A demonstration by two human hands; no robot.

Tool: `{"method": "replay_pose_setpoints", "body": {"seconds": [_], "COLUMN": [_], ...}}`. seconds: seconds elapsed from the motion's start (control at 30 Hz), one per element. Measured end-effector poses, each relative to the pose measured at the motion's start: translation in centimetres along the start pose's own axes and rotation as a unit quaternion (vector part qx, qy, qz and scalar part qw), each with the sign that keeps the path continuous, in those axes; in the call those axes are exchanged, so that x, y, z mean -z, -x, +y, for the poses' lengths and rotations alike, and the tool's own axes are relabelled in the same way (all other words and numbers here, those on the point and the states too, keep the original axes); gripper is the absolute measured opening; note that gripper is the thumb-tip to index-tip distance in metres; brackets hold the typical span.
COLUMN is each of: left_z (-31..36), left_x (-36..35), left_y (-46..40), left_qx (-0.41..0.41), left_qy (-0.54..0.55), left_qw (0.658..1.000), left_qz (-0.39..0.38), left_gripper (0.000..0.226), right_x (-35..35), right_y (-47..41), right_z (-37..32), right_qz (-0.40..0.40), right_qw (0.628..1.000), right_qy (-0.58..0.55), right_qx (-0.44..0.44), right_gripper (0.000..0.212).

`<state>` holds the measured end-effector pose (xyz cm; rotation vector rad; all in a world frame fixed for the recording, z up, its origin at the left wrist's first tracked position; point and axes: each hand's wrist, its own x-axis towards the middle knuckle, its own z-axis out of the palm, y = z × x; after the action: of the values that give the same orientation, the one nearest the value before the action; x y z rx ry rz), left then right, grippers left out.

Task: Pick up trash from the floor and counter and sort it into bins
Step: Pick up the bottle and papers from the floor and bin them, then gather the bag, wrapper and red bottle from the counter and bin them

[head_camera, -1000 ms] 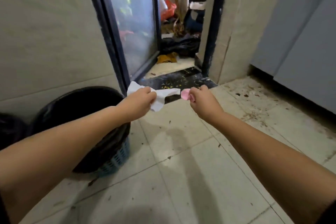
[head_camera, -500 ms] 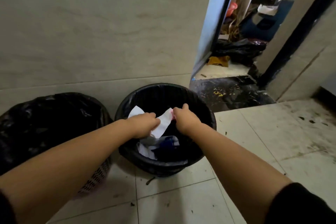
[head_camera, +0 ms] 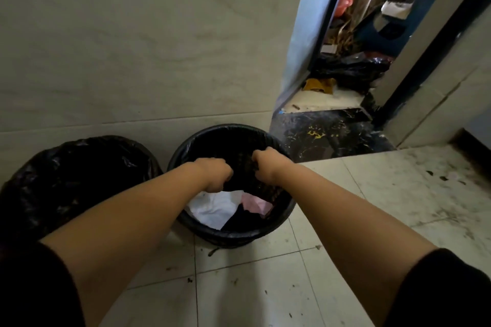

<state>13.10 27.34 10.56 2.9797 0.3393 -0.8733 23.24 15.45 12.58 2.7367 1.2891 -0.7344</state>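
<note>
Two round bins lined with black bags stand against the tiled wall. Both my hands hover over the right bin point(head_camera: 281, 210). My left hand point(head_camera: 215, 175) has its fingers curled in and holds nothing. My right hand point(head_camera: 267, 164), a little to the right, is curled the same way and is also empty. Below them, inside the bin, lie a crumpled white paper point(head_camera: 215, 208) and a pink scrap point(head_camera: 255, 204) on darker trash. The left bin point(head_camera: 79, 167) looks dark inside; I cannot make out its contents.
Small dark crumbs and bits dot the pale floor tiles point(head_camera: 265, 287). To the right is a doorway with a black threshold point(head_camera: 326, 135); beyond it lie a black bag point(head_camera: 350, 69), a yellow rag point(head_camera: 320, 85) and other clutter.
My hands carried the white paper and pink scrap from mid-air over to the right bin. Both pieces have left my hands and now lie inside it.
</note>
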Motion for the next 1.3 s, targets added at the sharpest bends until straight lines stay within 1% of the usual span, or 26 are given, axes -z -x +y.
{"method": "replay_pose_setpoints", "body": {"seconds": [0.13, 0.2, 0.3, 0.37, 0.43, 0.5, 0.57, 0.63, 0.73, 0.8, 0.9, 1.0, 1.07, 1.13, 1.23, 1.3], "left_z": [1.0, 1.9, 4.4, 6.7, 8.8, 9.9, 10.2, 10.0, 8.7, 6.9, 4.6, 5.0, 6.9, 9.8, 15.2, 19.2], "left_x": [6.4, 10.3, 14.7, 15.7, 16.8, 18.3, 19.5, 20.7, 22.8, 24.6, 27.1, 29.8, 31.0, 31.7, 32.4, 32.4], "left_y": [4.8, 7.2, 10.6, 13.1, 16.1, 19.2, 22.3, 25.6, 30.1, 32.4, 35.0, 36.5, 37.1, 37.5, 38.8, 40.2], "left_qx": [-0.015, -0.009, 0.000, 0.001, 0.004, -0.011, -0.020, -0.019, -0.042, -0.066, -0.085, -0.108, -0.144, -0.189, -0.249, -0.285], "left_qy": [0.008, 0.028, 0.076, 0.121, 0.139, 0.151, 0.193, 0.212, 0.222, 0.215, 0.183, 0.142, 0.121, 0.099, 0.042, 0.014], "left_qw": [1.000, 0.999, 0.995, 0.992, 0.990, 0.988, 0.981, 0.977, 0.974, 0.974, 0.979, 0.983, 0.981, 0.975, 0.964, 0.954], "left_qz": [0.015, 0.041, 0.062, 0.045, 0.027, 0.028, 0.017, 0.003, -0.030, -0.035, -0.043, -0.038, -0.045, -0.061, -0.080, -0.094], "left_gripper": [0.031, 0.032, 0.033, 0.035, 0.037, 0.040, 0.042, 0.046, 0.050, 0.048, 0.045, 0.039, 0.038, 0.040, 0.047, 0.050], "right_x": [6.3, 9.5, 12.3, 13.0, 14.0, 15.7, 17.3, 18.9, 21.5, 22.8, 24.0, 25.2, 25.5, 25.4, 24.8, 23.8], "right_y": [4.7, 7.1, 11.6, 14.9, 18.0, 20.9, 23.9, 26.8, 30.6, 33.1, 37.1, 40.6, 43.3, 46.3, 51.3, 55.5], "right_z": [0.8, 0.9, 0.9, 0.8, 0.7, 0.1, -1.1, -2.7, -5.0, -6.7, -8.7, -9.3, -9.1, -8.3, -7.1, -6.5], "right_qz": [0.040, 0.055, 0.042, 0.003, -0.028, -0.046, -0.070, -0.079, -0.062, -0.046, -0.044, -0.018, -0.001, 0.016, 0.042, 0.054], "right_qw": [0.999, 0.998, 0.998, 0.998, 0.997, 0.995, 0.993, 0.990, 0.985, 0.979, 0.968, 0.951, 0.936, 0.920, 0.892, 0.866], "right_qy": [-0.011, -0.024, -0.048, -0.057, -0.060, -0.065, -0.069, -0.078, -0.118, -0.146, -0.179, -0.218, -0.239, -0.251, -0.273, -0.291], "right_qx": [0.023, 0.028, 0.002, -0.022, -0.042, -0.058, -0.071, -0.084, -0.114, -0.136, -0.169, -0.219, -0.259, -0.301, -0.358, -0.402], "right_gripper": [0.039, 0.036, 0.035, 0.033, 0.030, 0.031, 0.035, 0.039, 0.041, 0.040, 0.039, 0.038, 0.037, 0.036, 0.035, 0.034]}}
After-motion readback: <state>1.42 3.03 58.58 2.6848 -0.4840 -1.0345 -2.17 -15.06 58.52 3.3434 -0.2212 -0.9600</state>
